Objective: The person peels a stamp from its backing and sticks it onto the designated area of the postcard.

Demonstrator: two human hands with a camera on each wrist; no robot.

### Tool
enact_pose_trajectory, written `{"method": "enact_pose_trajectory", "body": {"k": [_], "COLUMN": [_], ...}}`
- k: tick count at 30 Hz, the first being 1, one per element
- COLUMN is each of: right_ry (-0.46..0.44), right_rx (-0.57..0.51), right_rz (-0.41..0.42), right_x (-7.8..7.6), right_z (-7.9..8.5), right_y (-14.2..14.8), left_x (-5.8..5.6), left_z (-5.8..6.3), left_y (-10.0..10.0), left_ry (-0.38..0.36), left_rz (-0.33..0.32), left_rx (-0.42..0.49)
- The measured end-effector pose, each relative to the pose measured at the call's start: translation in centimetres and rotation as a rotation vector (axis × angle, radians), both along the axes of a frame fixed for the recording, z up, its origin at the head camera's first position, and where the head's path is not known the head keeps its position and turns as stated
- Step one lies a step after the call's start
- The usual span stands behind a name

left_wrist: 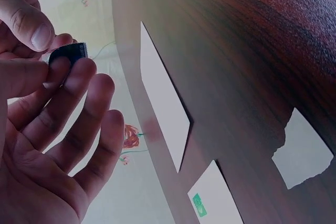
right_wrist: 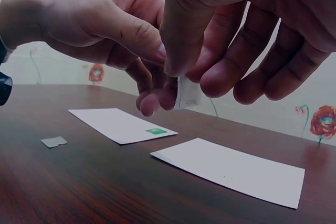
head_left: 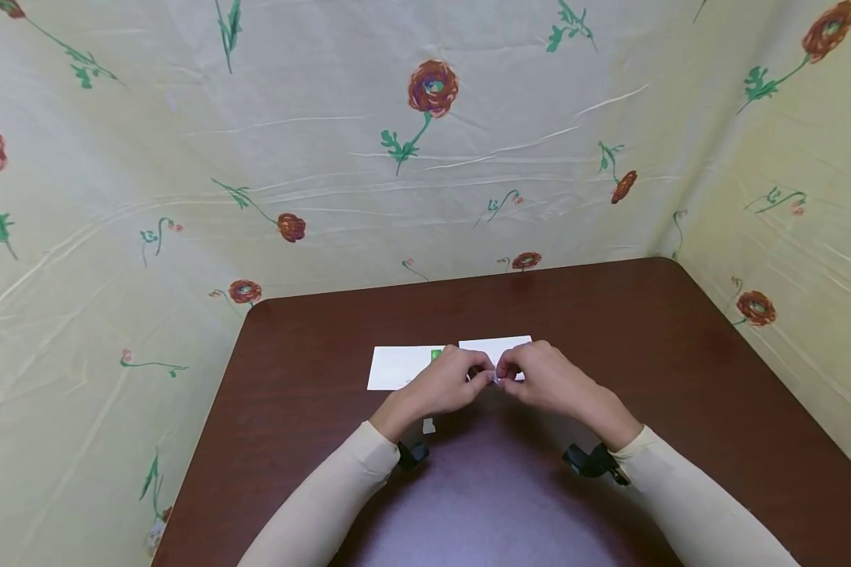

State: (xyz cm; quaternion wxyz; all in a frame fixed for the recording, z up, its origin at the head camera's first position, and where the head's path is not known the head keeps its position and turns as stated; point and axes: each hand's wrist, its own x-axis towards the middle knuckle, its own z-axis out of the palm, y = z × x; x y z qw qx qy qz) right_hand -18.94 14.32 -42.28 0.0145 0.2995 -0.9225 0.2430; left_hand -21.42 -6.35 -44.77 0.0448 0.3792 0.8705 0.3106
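Pale sleeves (head_left: 319, 504) nearest, left hand (head_left: 445, 383) and right hand (head_left: 549, 376) clamp their grip on a small piece (right_wrist: 190, 95); left card (head_left: 400, 366) bears a green stamp (right_wrist: 156, 131), right card (right_wrist: 241, 176) apparently none yet.

From the head we look forward and down over the table (head_left: 496, 488) to the flowered sheet (head_left: 326, 142), with the left hand (head_left: 447, 382) and right hand (head_left: 551, 379) some way off. Our 2 wrist views sit close to them: the left turned sideways (the table climbs its right side), the right looking low across the table. All 3 share the white cards (right_wrist: 236, 171).
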Motion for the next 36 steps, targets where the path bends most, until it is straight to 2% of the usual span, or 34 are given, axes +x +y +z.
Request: {"method": "enact_pose_trajectory", "body": {"k": [6, 11, 22, 30, 36], "right_ry": [0.021, 0.026, 0.027, 0.012, -0.032], "right_rx": [-0.014, -0.005, 0.040, 0.063, 0.068], "right_rz": [0.001, -0.001, -0.067, -0.178, -0.218], "right_x": [0.0, 0.0, -0.2, -0.3, -0.2], "right_z": [-0.2, -0.2, -0.2, 0.0, 0.0], "right_y": [0.0, 0.0, 0.6, 1.4, 1.9], "left_x": [0.2, 0.2, 0.1, 0.2, 0.1], "left_z": [0.2, 0.2, 0.1, -0.1, -0.2], "left_y": [0.0, 0.0, -0.1, -0.4, -0.7], "left_ry": [-0.020, -0.002, 0.032, 0.035, 0.056], "left_rz": [-0.007, -0.005, 0.021, 0.064, 0.139], "left_rx": [0.000, -0.012, -0.028, -0.049, -0.067]}}
